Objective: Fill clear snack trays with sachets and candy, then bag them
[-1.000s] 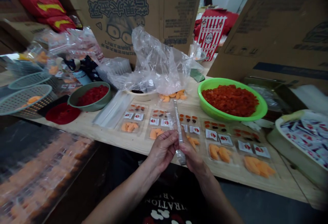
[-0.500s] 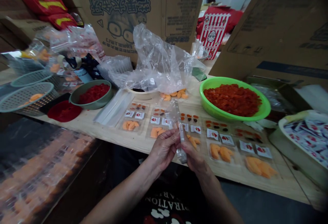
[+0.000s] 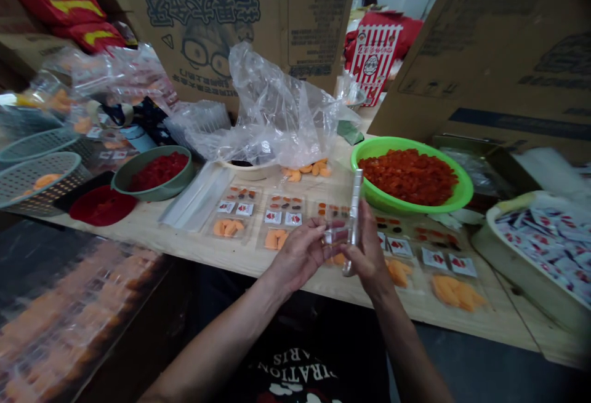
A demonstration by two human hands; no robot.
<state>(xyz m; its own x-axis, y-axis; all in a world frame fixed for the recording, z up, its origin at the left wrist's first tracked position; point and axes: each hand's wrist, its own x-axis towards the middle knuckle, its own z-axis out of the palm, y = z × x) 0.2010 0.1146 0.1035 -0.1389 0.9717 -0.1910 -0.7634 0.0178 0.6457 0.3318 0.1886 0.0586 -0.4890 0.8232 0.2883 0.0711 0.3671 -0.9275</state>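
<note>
- Table (image 3: 237, 255): wood, under both hands.
- Cartons (image 3: 503, 64): brown, printed, standing beyond the hands, one ahead-left, one ahead-right.
- Bag (image 3: 277, 104): clear, crumpled, ahead of left hand.
- Tub (image 3: 512, 261): pale, full of printed packets, well right of right hand.
- Green bowl (image 3: 415, 208): heaped with orange-red pieces, beyond right hand, slightly right.
- Grey bowl (image 3: 152, 192): red pieces inside, well left of left hand.
- Right hand (image 3: 373, 261): gripping stack, thumb across its near side.
- Left hand (image 3: 300, 255): fingers part-curled beside stack; can't tell if gripping.
- Stack (image 3: 354, 206): clear plastic, near upright, edge-on, in right hand, above table.
- Trays (image 3: 249, 226): clear, filled, in a row below and either side of hands.
- Packets (image 3: 434, 258), orange chunks (image 3: 226, 227): in trays, separate compartments.
</note>
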